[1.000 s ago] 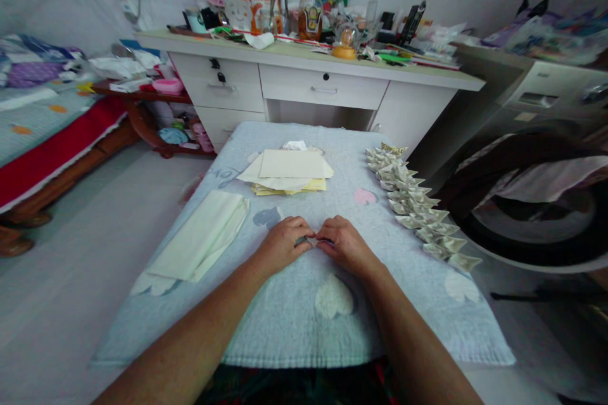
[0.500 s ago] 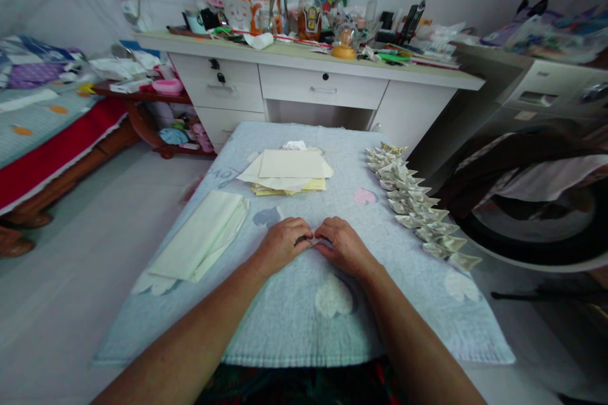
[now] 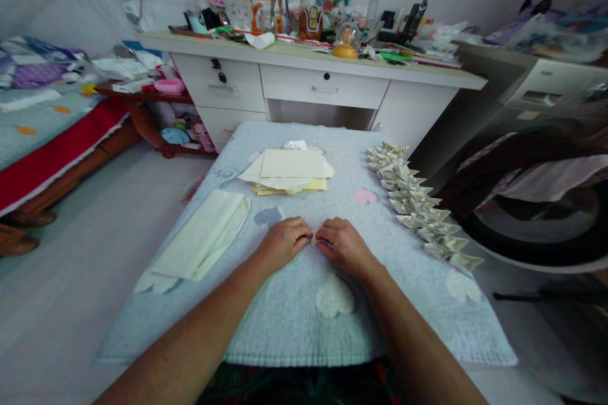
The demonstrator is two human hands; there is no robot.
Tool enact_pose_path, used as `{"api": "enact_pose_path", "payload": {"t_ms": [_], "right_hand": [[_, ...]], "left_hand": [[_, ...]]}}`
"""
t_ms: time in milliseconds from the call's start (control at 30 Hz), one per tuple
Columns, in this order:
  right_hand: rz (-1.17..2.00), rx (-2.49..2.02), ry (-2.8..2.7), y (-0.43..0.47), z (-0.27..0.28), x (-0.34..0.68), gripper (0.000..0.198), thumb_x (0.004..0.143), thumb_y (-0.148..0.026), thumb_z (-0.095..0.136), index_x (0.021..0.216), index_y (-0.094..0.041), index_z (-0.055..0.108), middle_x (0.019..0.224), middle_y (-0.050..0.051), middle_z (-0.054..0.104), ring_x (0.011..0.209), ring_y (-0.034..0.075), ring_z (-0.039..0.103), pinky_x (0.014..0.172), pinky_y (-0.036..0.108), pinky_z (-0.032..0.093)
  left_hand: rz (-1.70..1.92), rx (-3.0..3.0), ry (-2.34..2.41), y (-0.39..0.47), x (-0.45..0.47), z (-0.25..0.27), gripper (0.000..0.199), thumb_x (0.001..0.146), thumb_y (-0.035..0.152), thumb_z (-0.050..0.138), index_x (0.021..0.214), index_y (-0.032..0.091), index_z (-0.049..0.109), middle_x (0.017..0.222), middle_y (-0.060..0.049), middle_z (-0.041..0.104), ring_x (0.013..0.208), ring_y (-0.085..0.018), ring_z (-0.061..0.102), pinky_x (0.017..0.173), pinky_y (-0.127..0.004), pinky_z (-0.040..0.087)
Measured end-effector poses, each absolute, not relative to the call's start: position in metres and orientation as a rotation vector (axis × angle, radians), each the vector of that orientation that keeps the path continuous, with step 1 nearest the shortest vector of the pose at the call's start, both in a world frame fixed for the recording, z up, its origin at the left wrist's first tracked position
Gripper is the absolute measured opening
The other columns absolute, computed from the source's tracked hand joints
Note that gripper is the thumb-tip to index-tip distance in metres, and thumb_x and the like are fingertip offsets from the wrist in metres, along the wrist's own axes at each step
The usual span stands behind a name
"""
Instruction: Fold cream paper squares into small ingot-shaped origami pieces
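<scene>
My left hand and my right hand meet over the middle of the cloth-covered table, fingertips pinched. Between them is a small piece of paper, almost wholly covered by the fingers, so its folded shape cannot be made out. Rows of folded paper boats stand along the right side of the table. Beyond my hands lies a stack of cream and yellow paper sheets. A pale green folded bundle of paper rests to the left of my left hand.
The table is covered by a light blue cloth with heart prints. Behind it stands a white desk crowded with jars, bags and small items. A washing machine is at the right, a bed at the left.
My fingers have shifted slightly on the paper, and the left thumb and fingers have come closer together. Everything on the table stays in place.
</scene>
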State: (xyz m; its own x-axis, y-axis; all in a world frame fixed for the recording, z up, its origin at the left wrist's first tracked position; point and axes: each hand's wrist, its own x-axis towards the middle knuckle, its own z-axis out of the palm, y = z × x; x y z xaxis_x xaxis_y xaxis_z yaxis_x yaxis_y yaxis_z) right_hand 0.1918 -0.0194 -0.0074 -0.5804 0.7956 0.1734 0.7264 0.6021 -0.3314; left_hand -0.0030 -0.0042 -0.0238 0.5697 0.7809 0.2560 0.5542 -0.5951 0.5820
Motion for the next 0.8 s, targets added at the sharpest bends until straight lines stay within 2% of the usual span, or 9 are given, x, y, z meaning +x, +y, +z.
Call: {"api": "enact_pose_path", "payload": {"t_ms": [133,367,600,800], "right_hand": [[0.335,-1.273,-2.504,-0.0215,-0.0068,0.1893,0.010,0.082,-0.023,0.066,0.090,-0.018,0.065,0.086,0.004,0.062,0.086,0.018,0.053,0.079,0.029,0.036],[0.332,-1.236,-2.517,-0.0209,-0.0101,0.1890,0.010,0.088,-0.025,0.060,0.083,-0.018,0.066,0.082,0.004,0.060,0.084,0.017,0.054,0.077,0.028,0.037],[0.269,-1.275,-2.507,-0.0230,-0.0104,0.1854,0.008,0.086,-0.021,0.060,0.081,-0.018,0.066,0.081,0.003,0.059,0.083,0.017,0.052,0.076,0.028,0.037],[0.281,-1.284,-2.494,-0.0220,-0.0117,0.1828,0.017,0.091,-0.023,0.055,0.080,-0.018,0.066,0.079,0.004,0.059,0.081,0.016,0.051,0.076,0.028,0.037]], "left_hand": [[0.706,2.355,1.076,-0.0037,-0.0027,-0.0245,0.015,0.082,0.012,0.055,0.081,0.019,0.068,0.084,-0.003,0.065,0.083,-0.015,0.060,0.077,-0.027,0.047],[0.691,2.350,1.104,-0.0036,-0.0026,-0.0248,0.016,0.083,0.012,0.055,0.079,0.019,0.068,0.082,-0.002,0.063,0.081,-0.015,0.060,0.075,-0.026,0.046],[0.676,2.346,1.105,-0.0045,-0.0024,-0.0236,0.016,0.082,0.010,0.054,0.079,0.018,0.067,0.082,-0.002,0.062,0.081,-0.015,0.059,0.075,-0.025,0.045],[0.673,2.352,1.136,-0.0055,-0.0011,-0.0236,0.016,0.083,0.010,0.054,0.081,0.018,0.067,0.083,-0.003,0.062,0.081,-0.015,0.059,0.074,-0.025,0.045]]}}
